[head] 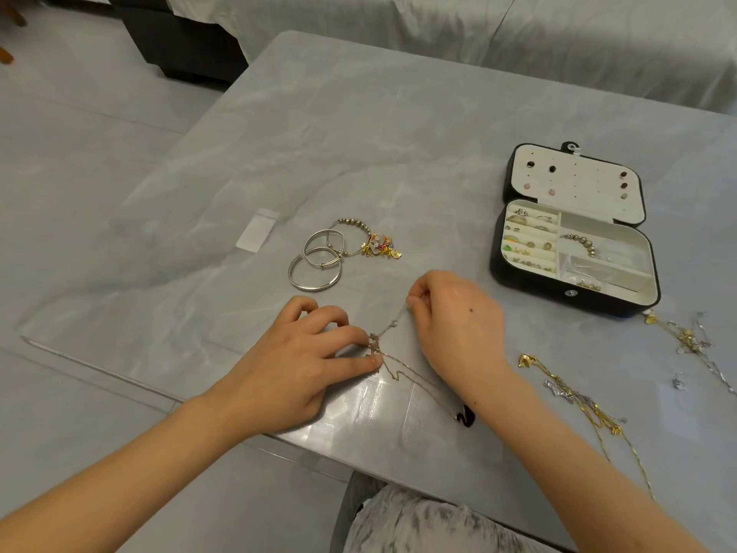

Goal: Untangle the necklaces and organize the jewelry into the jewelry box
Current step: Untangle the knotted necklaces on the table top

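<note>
Where the grey marble table (359,133) comes closest to the person, by the middle of its near edge, the two hands work on a knot of chains (375,345) lying on the surface. The left hand (303,353) pinches that knot between thumb and forefinger, with its other fingers curled above it. The right hand (454,317), just beside it, pinches a silver chain (393,323) in its curled fingertips and holds it taut up out of the knot. A thin gold chain (402,371) trails from the knot toward the near edge and passes under the right wrist, where a small black pendant (466,419) shows. Farther in from the hands lie two silver bangles (315,288), overlapping, and a charm bracelet (381,245) touching them, with a small clear plastic bag (255,231) to their left. Toward the table's right side the black jewelry box (534,288) stands open, its lid (578,193) laid back and studded with earrings; rings (530,237) fill its left slots and a beaded bracelet (582,243) lies in a right compartment. Near the edge right of the right forearm lies a gold and silver tangle (582,405), and another tangle (688,339) lies just beside the box's front right corner.
</note>
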A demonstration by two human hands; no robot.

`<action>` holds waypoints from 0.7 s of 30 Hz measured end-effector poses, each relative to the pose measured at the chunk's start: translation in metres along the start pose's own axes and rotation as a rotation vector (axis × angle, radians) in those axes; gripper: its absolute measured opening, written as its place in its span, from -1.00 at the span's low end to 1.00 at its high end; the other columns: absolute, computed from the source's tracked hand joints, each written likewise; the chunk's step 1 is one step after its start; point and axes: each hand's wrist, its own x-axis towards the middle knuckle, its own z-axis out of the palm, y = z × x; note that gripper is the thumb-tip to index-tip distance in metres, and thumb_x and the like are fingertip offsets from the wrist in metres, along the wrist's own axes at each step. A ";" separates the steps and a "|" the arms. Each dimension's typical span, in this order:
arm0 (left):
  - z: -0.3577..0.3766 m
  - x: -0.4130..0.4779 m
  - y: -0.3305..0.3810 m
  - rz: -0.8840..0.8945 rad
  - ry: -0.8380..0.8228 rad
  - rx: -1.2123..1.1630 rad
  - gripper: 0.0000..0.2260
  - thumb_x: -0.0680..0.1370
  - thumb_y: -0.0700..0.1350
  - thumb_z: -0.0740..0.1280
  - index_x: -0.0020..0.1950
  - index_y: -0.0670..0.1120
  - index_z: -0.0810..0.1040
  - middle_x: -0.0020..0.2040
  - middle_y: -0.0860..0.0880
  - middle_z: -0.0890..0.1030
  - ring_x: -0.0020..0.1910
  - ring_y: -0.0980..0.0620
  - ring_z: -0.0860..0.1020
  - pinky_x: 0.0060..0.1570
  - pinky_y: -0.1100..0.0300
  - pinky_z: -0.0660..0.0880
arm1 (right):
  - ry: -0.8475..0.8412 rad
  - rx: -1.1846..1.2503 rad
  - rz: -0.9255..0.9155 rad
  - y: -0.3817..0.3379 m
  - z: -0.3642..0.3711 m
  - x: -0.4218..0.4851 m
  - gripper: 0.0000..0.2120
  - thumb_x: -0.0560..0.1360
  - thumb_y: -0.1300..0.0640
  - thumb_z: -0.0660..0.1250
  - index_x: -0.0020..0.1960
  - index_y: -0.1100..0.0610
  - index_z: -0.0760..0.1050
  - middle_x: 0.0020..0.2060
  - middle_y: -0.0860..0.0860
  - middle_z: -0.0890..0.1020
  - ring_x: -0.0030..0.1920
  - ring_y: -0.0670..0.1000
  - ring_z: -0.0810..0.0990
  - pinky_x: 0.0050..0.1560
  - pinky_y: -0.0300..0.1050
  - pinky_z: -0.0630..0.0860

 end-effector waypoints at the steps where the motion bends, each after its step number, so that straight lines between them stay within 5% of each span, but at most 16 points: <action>1: 0.000 0.000 -0.001 0.007 0.002 0.010 -0.51 0.64 -0.10 -0.11 0.11 0.04 0.63 0.04 0.03 0.63 -0.01 -0.06 0.52 -0.02 0.04 0.29 | 0.021 -0.003 0.012 0.001 0.002 0.003 -0.85 0.58 0.04 0.16 0.01 0.05 0.47 -0.05 -0.04 0.56 -0.04 0.01 0.51 -0.16 -0.15 0.27; 6: 0.004 -0.002 -0.003 0.061 0.000 0.069 -0.65 0.56 -0.17 0.10 0.15 0.08 0.61 0.08 0.00 0.62 0.05 -0.05 0.48 0.03 0.03 0.27 | 0.099 0.019 0.029 0.005 0.012 0.011 -0.85 0.57 0.08 0.17 -0.02 0.08 0.49 -0.09 -0.01 0.57 -0.09 0.03 0.50 -0.18 -0.14 0.27; 21: 0.000 -0.004 0.000 0.026 -0.067 0.028 -0.55 0.62 -0.14 -0.10 0.26 0.10 0.53 0.11 -0.06 0.61 0.01 -0.06 0.53 0.06 0.04 0.27 | 0.478 -0.072 0.130 0.024 0.015 0.017 -0.91 0.40 0.27 0.39 -0.25 0.18 0.50 -0.39 0.08 0.54 -0.44 0.10 0.47 -0.39 -0.17 0.23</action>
